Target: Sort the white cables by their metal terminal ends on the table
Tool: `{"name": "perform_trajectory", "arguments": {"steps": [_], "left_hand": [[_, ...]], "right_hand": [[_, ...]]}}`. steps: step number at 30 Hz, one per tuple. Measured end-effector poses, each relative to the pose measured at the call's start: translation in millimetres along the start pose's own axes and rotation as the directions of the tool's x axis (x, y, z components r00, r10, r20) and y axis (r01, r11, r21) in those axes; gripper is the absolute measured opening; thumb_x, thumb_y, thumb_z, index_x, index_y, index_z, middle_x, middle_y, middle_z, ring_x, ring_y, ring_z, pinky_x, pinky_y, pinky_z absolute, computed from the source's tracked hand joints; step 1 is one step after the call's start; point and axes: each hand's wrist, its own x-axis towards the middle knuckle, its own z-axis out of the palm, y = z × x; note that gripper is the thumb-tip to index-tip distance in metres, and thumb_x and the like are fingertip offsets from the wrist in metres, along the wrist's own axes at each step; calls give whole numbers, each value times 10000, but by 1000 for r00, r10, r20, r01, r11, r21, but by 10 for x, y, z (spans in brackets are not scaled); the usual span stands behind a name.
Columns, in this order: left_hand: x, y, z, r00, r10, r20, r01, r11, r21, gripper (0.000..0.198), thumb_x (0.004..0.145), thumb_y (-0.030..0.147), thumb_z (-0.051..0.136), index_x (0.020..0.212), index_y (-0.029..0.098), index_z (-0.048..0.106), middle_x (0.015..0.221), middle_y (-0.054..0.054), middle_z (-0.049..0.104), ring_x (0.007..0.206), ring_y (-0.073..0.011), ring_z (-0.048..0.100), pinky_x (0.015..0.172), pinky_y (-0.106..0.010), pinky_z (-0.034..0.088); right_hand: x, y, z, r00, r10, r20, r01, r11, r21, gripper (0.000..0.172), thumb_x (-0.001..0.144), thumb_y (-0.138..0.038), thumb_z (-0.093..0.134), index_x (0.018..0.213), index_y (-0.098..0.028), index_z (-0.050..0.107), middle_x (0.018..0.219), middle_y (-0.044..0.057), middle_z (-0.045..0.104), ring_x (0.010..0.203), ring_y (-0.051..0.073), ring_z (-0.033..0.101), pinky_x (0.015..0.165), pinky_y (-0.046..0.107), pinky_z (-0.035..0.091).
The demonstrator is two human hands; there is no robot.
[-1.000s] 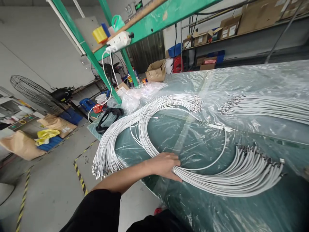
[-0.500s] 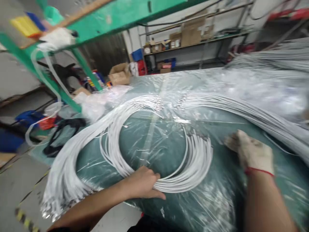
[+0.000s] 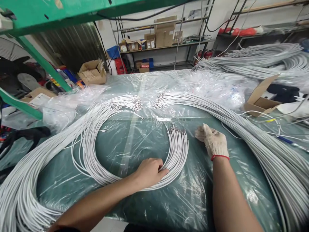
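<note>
A curved bundle of thin white cables [image 3: 178,151] lies on plastic sheeting, its metal-tipped ends fanned toward the far side. My bare left hand [image 3: 151,172] is wrapped over the near part of this bundle, with the thumb along its outer side and the fingertips hidden. To the right of the tipped ends, my right hand [image 3: 211,139], in a knitted cream glove with a red cuff, is apart from the bundle. Its fingers reach left, with nothing visible in them. More white cables [image 3: 89,138] sweep round on the left, and a larger bundle [image 3: 231,117] runs down the right side.
Clear plastic film [image 3: 214,87] is heaped at the back, near a pile of grey cables [image 3: 260,61]. An opened carton [image 3: 262,100] stands at the right. A green frame [image 3: 72,14] crosses above the left side. Shelves with boxes [image 3: 165,32] line the wall.
The view has swung to the right, bringing the carton into sight. My left hand has slid along the bundle toward its tipped ends. My right hand has come closer to those ends.
</note>
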Motion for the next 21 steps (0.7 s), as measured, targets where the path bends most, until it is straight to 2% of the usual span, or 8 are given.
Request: {"name": "perform_trajectory", "arguments": {"steps": [5, 8, 10, 12, 13, 15, 18, 21], "left_hand": [[18, -44, 30, 990, 13, -141, -37, 985, -171, 273, 884, 333, 505, 650, 194, 495, 659, -8, 576, 602, -135, 515, 569, -259, 318], [-30, -54, -10, 978, -62, -201, -22, 921, -390, 229, 861, 339, 524, 686, 198, 482, 626, 9, 538, 564, -121, 496, 553, -249, 334], [-28, -14, -86, 986, -105, -126, 2, 776, -631, 213, 851, 360, 545, 731, 196, 480, 607, 26, 529, 508, -103, 479, 539, -241, 363], [32, 63, -207, 994, -101, -44, 20, 562, -827, 214, 853, 390, 566, 822, 188, 505, 602, 37, 534, 459, -88, 464, 517, -237, 385], [88, 111, -278, 996, -89, -31, 14, 461, -887, 231, 854, 404, 576, 883, 182, 522, 604, 40, 538, 443, -86, 461, 499, -234, 385], [252, 216, -421, 995, -73, -71, -45, 312, -949, 304, 850, 426, 597, 1004, 169, 545, 612, 39, 547, 434, -89, 468, 459, -225, 366], [569, 360, -549, 984, -29, -175, -166, 197, -966, 373, 848, 452, 608, 1071, 156, 568, 632, 29, 560, 413, -70, 436, 407, -199, 292], [828, 453, -503, 980, 70, -184, -195, 207, -959, 401, 857, 499, 595, 1028, 135, 600, 595, 36, 531, 384, -39, 341, 390, -187, 198]], "right_hand": [[-8, -33, 23, 1000, 15, 11, -15, 1000, 10, 240, 841, -362, 650, 827, -135, 725, 606, 74, 692, 563, 180, 678, 593, 262, 604], [-12, -34, 28, 1000, 5, 9, -5, 1000, 20, 248, 838, -362, 651, 833, -126, 727, 619, 75, 699, 574, 178, 682, 593, 257, 603], [-14, -30, 27, 1000, 0, 2, 0, 1000, 27, 250, 826, -364, 665, 834, -122, 728, 654, 82, 714, 577, 176, 684, 593, 256, 603], [-15, -23, 24, 1000, -1, 0, 1, 1000, 28, 253, 814, -368, 679, 833, -120, 729, 690, 90, 728, 574, 175, 683, 599, 261, 605], [-15, -19, 23, 1000, 0, 5, 0, 1000, 27, 256, 810, -373, 684, 831, -122, 730, 697, 92, 731, 574, 176, 683, 603, 265, 606], [-16, -19, 25, 1000, -2, 14, 1, 1000, 25, 258, 804, -385, 692, 824, -131, 732, 699, 92, 732, 586, 183, 687, 615, 272, 606], [-40, -57, 43, 1000, -22, -1, 22, 1000, 18, 248, 793, -393, 705, 813, -148, 732, 742, 90, 743, 637, 196, 703, 641, 279, 604], [-117, -161, 62, 998, -57, 16, 56, 997, 53, 256, 775, -403, 728, 838, -156, 737, 836, 93, 758, 741, 222, 724, 705, 298, 603]]}}
